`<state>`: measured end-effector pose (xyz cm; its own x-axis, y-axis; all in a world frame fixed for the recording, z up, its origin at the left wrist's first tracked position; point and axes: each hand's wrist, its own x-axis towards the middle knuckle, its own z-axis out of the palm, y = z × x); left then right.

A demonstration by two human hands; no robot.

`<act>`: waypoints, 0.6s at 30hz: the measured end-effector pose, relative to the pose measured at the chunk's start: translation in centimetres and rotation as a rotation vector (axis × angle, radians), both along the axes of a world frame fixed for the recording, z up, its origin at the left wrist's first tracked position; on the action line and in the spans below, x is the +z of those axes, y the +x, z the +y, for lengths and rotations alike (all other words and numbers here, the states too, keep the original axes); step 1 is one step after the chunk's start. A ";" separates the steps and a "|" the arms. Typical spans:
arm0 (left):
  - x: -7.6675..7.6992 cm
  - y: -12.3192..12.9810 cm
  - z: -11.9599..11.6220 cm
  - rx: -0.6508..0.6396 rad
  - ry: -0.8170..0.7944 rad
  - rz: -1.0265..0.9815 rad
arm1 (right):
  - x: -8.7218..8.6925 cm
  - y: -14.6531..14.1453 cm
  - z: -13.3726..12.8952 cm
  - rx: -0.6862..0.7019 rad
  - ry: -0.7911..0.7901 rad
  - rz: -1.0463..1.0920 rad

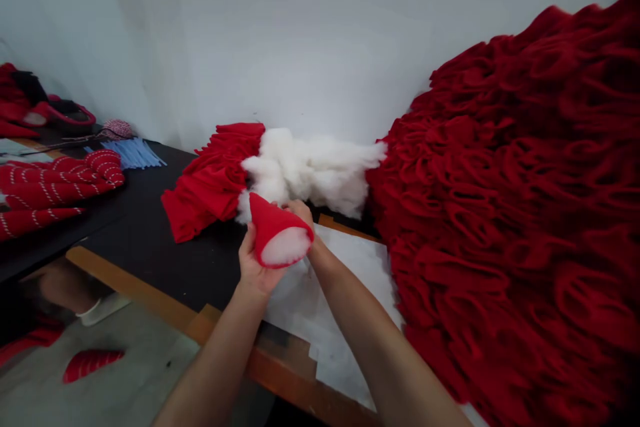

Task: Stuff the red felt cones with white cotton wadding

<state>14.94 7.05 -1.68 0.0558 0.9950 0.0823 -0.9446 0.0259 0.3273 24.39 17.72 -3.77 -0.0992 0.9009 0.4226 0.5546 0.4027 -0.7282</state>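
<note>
A red felt cone (270, 223) with white filling (286, 247) in its wide end is held over the table, its tip pointing up and away and its wide end facing me. My left hand (255, 263) is closed round its left side and underside. Behind the upper right side of the cone is my right hand (301, 212), its fingers partly hidden by the felt. Just beyond the hands lies a heap of fluffy white stuffing (315, 170), with a stack of red felt pieces (213, 180) beside it on the left.
A huge pile of red felt (505, 233) rises at the right. White sheets (345, 280) lie under my forearms. On the dark table (150, 227) at left are red cones with white stitching (55, 180) and blue strips (133, 153). A person's leg (70, 287) shows below.
</note>
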 end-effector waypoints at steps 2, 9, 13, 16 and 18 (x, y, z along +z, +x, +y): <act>0.0 0.1 -0.1 0.002 0.003 0.013 | -0.7 0.5 0.2 -0.042 -0.029 0.084; 0.3 1.1 -0.1 -0.026 -0.059 0.017 | -3.4 6.0 -0.9 -0.262 -0.138 0.350; 0.5 1.3 0.2 0.035 -0.166 -0.042 | -4.7 9.2 -3.1 -0.318 -0.125 0.317; 0.5 1.3 0.2 0.012 -0.170 -0.059 | -5.0 9.2 -4.2 -0.297 -0.057 0.209; 0.5 1.3 0.2 -0.002 -0.142 -0.057 | -4.9 8.0 -4.4 -0.242 0.016 0.115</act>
<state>16.21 7.22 -1.19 0.0574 0.9968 -0.0559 -0.9614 0.0703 0.2662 32.35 13.30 -8.68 0.1682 0.8857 0.4327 0.5500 0.2799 -0.7868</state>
